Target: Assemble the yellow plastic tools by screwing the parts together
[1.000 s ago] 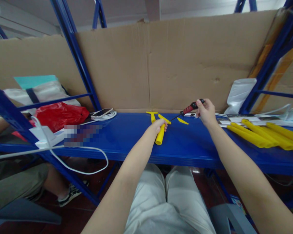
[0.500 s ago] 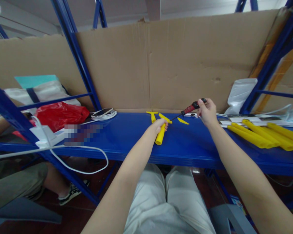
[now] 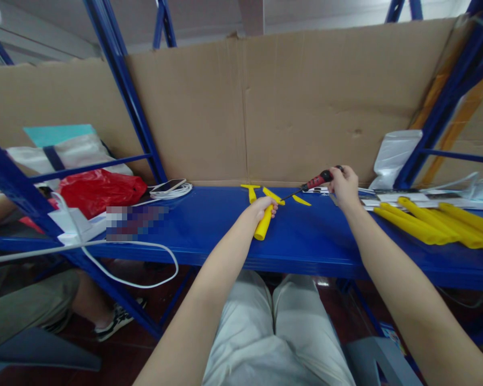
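Observation:
My left hand (image 3: 266, 207) is closed around a yellow tube (image 3: 263, 229), whose near end points down toward the front of the blue shelf. In my right hand (image 3: 345, 186) is a screwdriver with a red and black handle (image 3: 317, 180). Its thin dark shaft slants down left to the yellow part by my left fingers; the tip's exact contact is hidden. A flat yellow piece (image 3: 272, 194) sits just beyond the left hand. Left of it lies a T-shaped yellow piece (image 3: 250, 191), and to the right a small curved yellow piece (image 3: 301, 200).
Several yellow tubes (image 3: 438, 224) lie on the right of the blue shelf (image 3: 209, 220). At left are a phone (image 3: 168, 185) on a coiled white cable, a red plastic bag (image 3: 100, 190) and a white power strip (image 3: 74, 220). Cardboard (image 3: 298, 102) stands behind; another person sits at left.
My right hand and the screwdriver handle have shifted very slightly right and down. The tube's near end has tipped slightly left. My left hand keeps its hold.

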`<state>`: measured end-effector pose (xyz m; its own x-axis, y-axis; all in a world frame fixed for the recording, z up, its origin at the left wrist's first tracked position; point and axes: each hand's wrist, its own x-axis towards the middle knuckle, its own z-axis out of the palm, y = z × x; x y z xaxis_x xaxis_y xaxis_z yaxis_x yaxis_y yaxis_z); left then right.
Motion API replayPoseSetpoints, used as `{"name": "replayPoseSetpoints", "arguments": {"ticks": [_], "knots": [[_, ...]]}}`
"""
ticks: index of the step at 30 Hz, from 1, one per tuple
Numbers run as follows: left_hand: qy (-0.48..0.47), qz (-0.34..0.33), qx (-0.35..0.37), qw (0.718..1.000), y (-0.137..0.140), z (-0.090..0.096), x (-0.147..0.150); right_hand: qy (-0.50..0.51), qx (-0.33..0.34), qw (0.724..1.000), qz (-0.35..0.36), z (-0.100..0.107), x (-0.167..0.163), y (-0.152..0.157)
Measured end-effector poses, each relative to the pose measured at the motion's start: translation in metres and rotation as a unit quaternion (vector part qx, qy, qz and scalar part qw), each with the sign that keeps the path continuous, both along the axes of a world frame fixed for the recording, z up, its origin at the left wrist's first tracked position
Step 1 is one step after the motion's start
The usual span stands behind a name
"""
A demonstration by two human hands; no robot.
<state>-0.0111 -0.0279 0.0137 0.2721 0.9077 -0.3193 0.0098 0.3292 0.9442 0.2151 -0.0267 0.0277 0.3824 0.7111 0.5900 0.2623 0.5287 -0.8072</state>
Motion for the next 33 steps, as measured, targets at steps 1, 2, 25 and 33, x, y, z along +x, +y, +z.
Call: {"name": "replayPoseSetpoints", "arguments": {"ticks": [1, 2, 25, 33], "knots": [[0.001, 0.001, -0.002, 1.000, 0.001, -0.001, 0.000, -0.016, 0.000, 1.000, -0.011, 0.000, -0.001, -0.001], [0.002, 0.002, -0.004, 1.000, 0.001, -0.001, -0.001, -0.034, 0.003, 0.999, -0.024, -0.001, -0.002, -0.001], [0.008, 0.017, -0.005, 1.000, 0.004, -0.004, -0.001, 0.014, -0.041, 0.999, 0.030, 0.005, -0.008, -0.010], [0.027, 0.021, 0.010, 0.999, 0.000, -0.002, 0.000, 0.111, -0.112, 0.976, 0.150, 0.017, -0.010, -0.023]]}}
